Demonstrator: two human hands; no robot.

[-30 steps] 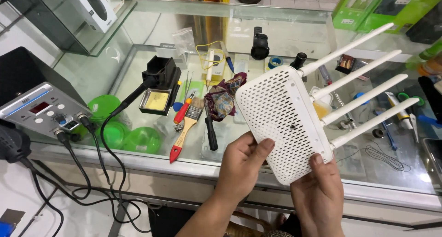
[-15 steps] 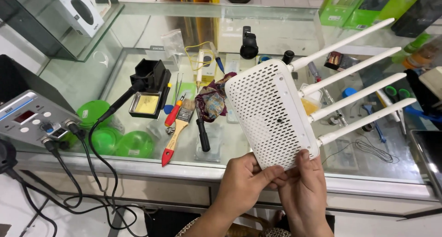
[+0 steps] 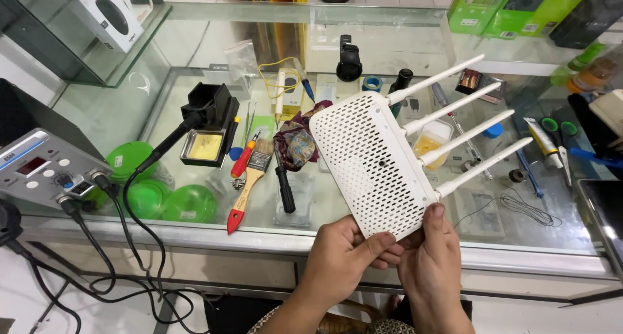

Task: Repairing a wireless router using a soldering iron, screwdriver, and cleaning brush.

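At the lower centre of the frame, I see both hands gripping one corner of a white router (image 3: pixel 371 164), which is held up above the glass desk (image 3: pixel 195 233) with its perforated underside facing the camera. My left hand (image 3: pixel 342 253) has its fingers (image 3: pixel 383 242) clamped on the bottom edge, thumb across the shell; my right hand (image 3: pixel 431 262) is closed on the same corner, thumb pressed on the side. Four antennas (image 3: pixel 454 107) stick out toward the upper right.

The hold is all at one end, so I judge the router could pivot or slip and drop onto the glass. Its antennas hang close over the small parts and the yellow box (image 3: pixel 431 139) at centre right, and a swing could knock them. The paintbrush (image 3: pixel 250 181) and soldering-iron stand (image 3: pixel 207 123) to the left sit well apart.
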